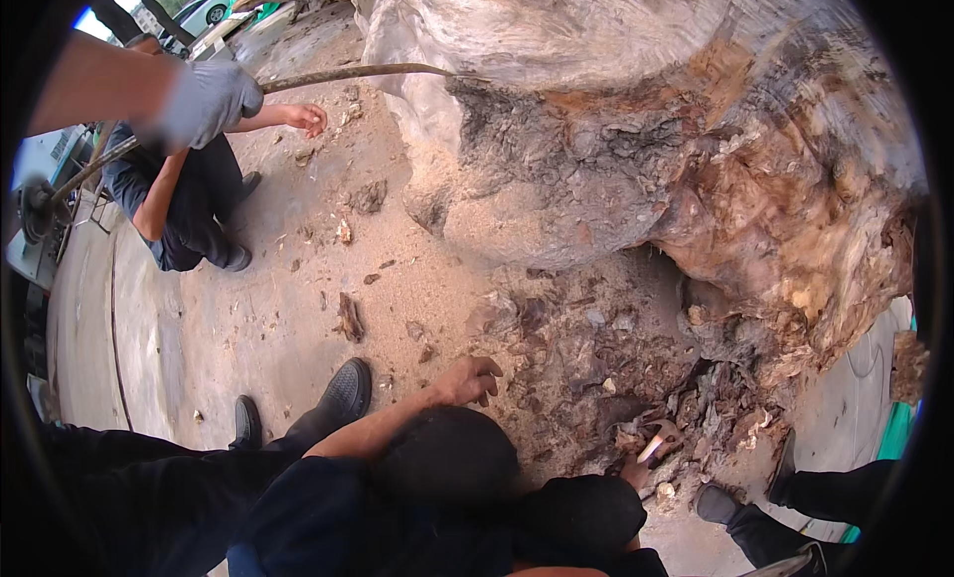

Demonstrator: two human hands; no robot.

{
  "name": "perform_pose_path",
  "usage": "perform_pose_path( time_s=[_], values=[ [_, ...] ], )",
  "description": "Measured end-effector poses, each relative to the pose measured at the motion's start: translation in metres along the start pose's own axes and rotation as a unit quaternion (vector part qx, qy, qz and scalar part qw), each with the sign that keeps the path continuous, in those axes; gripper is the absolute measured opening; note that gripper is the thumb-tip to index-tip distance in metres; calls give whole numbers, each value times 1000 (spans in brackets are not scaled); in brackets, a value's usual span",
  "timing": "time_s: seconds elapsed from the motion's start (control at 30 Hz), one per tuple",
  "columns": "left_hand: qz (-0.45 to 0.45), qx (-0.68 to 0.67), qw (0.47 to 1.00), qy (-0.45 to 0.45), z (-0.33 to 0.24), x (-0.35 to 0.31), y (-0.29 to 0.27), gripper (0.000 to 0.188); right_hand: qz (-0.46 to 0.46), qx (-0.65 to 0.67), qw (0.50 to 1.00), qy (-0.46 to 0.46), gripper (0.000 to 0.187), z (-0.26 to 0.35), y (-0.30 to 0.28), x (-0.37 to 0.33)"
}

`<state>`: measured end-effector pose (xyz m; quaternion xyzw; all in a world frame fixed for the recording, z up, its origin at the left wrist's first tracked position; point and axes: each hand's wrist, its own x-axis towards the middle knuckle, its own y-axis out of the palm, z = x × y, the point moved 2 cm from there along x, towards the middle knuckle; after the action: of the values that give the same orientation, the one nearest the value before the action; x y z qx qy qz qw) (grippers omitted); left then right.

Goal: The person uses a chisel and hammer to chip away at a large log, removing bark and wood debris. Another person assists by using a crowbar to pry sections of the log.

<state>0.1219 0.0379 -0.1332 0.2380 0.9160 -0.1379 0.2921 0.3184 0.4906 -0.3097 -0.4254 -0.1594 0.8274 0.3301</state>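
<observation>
My left hand (467, 380) reaches out over the sawdust and bark scraps, palm down. Its fingers are loosely bent and a little apart, and nothing shows in them. Low in the view, partly behind a dark rounded knee (588, 517), my right hand (634, 471) is closed around a short brown tool (660, 443) with a pale, shiny face. Its exact kind is too small to make out. The tool lies among torn, dark bark pieces (711, 403) beneath a huge weathered tree stump (586, 179), whose grey and orange-brown wood has a dark hollow on its underside.
At upper left, another person's gloved hand (211, 102) grips a long rod (348, 72) reaching to the stump. A co-worker (189, 199) crouches at far left, one bare hand out. Other people's shoes (348, 390) stand at left and right. Wood chunks (350, 317) litter the concrete.
</observation>
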Motion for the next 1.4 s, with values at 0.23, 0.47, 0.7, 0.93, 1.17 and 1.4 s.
perform_pose_path(
  time_s=[0.23, 0.47, 0.7, 0.93, 1.17, 1.4],
  values=[
    [-15, -17, 999, 24, -12, 1, -13, 36, -29, -14, 998, -62, 23, 12, 0, -11],
    [-11, -57, 994, 96, -63, -18, -28, 28, -43, -43, 997, -47, 26, 22, 1, -21],
    [-31, -63, 972, 224, -148, -71, -14, 26, -24, -29, 997, -65, 30, 9, 0, -9],
    [3, -58, 950, 307, -173, -96, 1, 26, -11, -26, 998, -58, 28, 16, -4, -15],
    [11, -32, 953, 300, -174, -101, 11, 26, 0, -26, 998, -49, 27, 18, -3, -17],
    [11, -53, 956, 289, -163, -95, 16, 24, 13, -3, 997, -72, 30, 5, -3, -8]
  ],
)
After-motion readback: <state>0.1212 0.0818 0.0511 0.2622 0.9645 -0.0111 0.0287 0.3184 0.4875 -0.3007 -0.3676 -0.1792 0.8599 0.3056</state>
